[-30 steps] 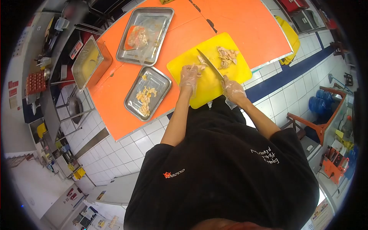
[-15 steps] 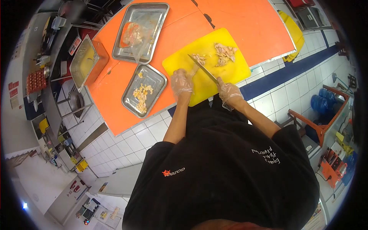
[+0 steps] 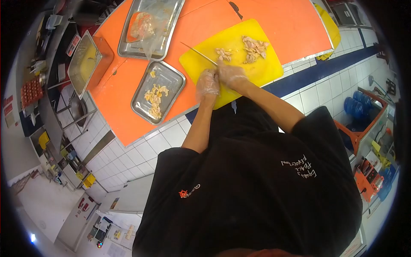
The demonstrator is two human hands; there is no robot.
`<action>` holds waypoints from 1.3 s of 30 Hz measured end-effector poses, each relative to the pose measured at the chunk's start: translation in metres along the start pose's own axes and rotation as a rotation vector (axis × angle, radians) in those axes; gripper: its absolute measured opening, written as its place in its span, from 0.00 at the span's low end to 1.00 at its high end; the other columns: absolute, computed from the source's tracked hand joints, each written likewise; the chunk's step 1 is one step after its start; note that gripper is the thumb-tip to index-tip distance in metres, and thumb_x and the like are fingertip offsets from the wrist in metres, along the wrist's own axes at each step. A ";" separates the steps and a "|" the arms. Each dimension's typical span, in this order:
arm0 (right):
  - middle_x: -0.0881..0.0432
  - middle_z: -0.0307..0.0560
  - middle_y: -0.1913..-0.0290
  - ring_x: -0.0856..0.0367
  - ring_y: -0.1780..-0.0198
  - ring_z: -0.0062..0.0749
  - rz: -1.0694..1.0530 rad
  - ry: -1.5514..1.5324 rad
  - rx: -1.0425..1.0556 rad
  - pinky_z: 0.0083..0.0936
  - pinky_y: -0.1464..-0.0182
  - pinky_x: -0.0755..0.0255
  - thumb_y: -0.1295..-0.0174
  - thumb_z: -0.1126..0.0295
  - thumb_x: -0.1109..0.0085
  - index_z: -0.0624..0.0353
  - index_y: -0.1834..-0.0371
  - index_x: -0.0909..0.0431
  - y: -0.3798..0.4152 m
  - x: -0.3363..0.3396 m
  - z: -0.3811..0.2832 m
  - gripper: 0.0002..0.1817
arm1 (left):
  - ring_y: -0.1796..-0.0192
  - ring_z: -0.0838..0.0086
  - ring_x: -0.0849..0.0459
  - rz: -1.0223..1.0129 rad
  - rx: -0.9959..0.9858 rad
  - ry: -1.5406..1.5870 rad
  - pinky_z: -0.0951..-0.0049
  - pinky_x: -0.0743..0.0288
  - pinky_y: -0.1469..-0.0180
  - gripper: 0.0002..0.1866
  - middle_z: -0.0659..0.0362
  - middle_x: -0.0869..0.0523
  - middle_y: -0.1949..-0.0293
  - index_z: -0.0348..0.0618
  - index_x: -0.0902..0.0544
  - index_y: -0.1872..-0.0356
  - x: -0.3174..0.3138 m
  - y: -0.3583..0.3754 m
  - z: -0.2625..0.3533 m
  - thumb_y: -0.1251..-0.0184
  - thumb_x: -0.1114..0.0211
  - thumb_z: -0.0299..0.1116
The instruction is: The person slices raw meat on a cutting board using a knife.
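My right hand (image 3: 232, 76), in a clear plastic glove, grips a knife (image 3: 199, 53) by its handle. The blade points to the upper left across the yellow cutting board (image 3: 205, 39). Beside it, my gloved left hand (image 3: 208, 83) is closed at the board's near left edge, close against the right hand; what its fingers hold is hidden. A small heap of pale meat pieces (image 3: 223, 54) lies just beyond my right hand. A larger heap of meat (image 3: 255, 48) sits to the right on the board.
Left of the board, a small metal tray (image 3: 174, 88) carries yellowish pieces (image 3: 155, 101). A larger metal tray (image 3: 128, 52) behind it contains a plastic bag (image 3: 143, 28). A deep metal container (image 3: 81, 70) stands at the left of the orange table (image 3: 117, 92).
My right hand has moved left with the knife, now beside my left hand. The knife has left the small meat heap and its tip points past the board's left edge.
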State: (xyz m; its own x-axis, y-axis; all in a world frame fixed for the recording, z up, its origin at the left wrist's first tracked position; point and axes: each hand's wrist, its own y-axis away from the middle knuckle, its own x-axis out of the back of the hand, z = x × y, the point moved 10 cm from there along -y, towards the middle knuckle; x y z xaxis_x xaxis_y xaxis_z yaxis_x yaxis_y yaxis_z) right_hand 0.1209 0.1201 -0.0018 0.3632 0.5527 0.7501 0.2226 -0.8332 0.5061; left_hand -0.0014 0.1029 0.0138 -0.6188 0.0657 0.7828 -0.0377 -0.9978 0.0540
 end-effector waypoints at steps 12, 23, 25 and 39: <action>0.08 0.64 0.61 0.08 0.56 0.65 -0.148 0.166 -0.121 0.59 0.52 0.17 0.11 0.57 0.57 0.62 0.29 0.26 0.119 -0.039 0.085 0.22 | 0.39 0.46 0.12 0.034 0.064 0.039 0.48 0.18 0.37 0.16 0.44 0.09 0.44 0.44 0.10 0.41 0.034 0.016 -0.002 0.24 0.30 0.36; 0.06 0.62 0.54 0.05 0.51 0.61 -0.162 0.320 -0.129 0.57 0.51 0.14 0.12 0.59 0.56 0.58 0.30 0.24 0.107 -0.039 0.047 0.19 | 0.50 0.46 0.09 -0.020 0.045 0.094 0.50 0.16 0.46 0.12 0.42 0.08 0.57 0.39 0.07 0.52 0.027 0.028 -0.040 0.26 0.28 0.36; 0.06 0.63 0.55 0.05 0.52 0.61 -0.117 0.206 -0.168 0.56 0.51 0.14 0.12 0.61 0.56 0.59 0.29 0.24 0.097 -0.013 0.033 0.19 | 0.51 0.45 0.09 -0.057 0.060 0.111 0.50 0.16 0.46 0.12 0.42 0.08 0.57 0.40 0.06 0.52 0.025 0.029 -0.041 0.25 0.29 0.36; 0.07 0.67 0.52 0.06 0.47 0.63 -0.062 0.085 -0.018 0.58 0.47 0.15 0.17 0.65 0.54 0.58 0.38 0.25 0.008 -0.030 -0.039 0.14 | 0.43 0.44 0.11 -0.174 0.022 0.076 0.48 0.17 0.42 0.12 0.44 0.10 0.48 0.41 0.10 0.52 0.019 0.031 -0.038 0.18 0.38 0.36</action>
State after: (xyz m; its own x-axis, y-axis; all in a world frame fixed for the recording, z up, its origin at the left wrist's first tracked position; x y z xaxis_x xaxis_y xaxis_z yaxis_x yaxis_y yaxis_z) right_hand 0.0770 0.0975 -0.0039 0.2713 0.6029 0.7502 0.2254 -0.7976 0.5595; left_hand -0.0443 0.0733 0.0063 -0.6619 0.2363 0.7114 -0.1331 -0.9710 0.1986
